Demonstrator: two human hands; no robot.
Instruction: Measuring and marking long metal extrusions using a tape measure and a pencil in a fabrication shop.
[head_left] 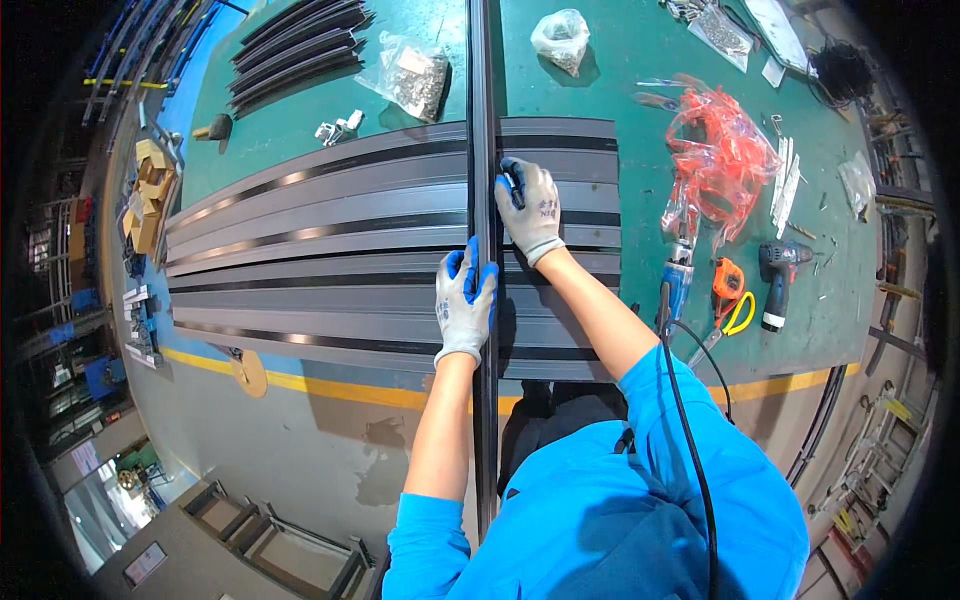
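A long dark metal profile (482,130) runs from the far side of the table toward my body, crossing over several flat grey metal panels (330,235) with black stripes. My left hand (463,308), in a grey glove with blue fingertips, is closed on the profile's left side. Farther along, my right hand (531,212) wears a matching glove and rests against the profile's right side. Its fingers are curled, with a small dark thing showing between them that I cannot make out.
Right of the panels lie red plastic wrap (715,155), a blue corded tool (677,288), an orange tape measure (728,278), yellow-handled scissors (738,315) and a cordless drill (780,275). Hardware bags (413,80), a mallet (217,127) and dark profiles (298,50) lie toward the far left.
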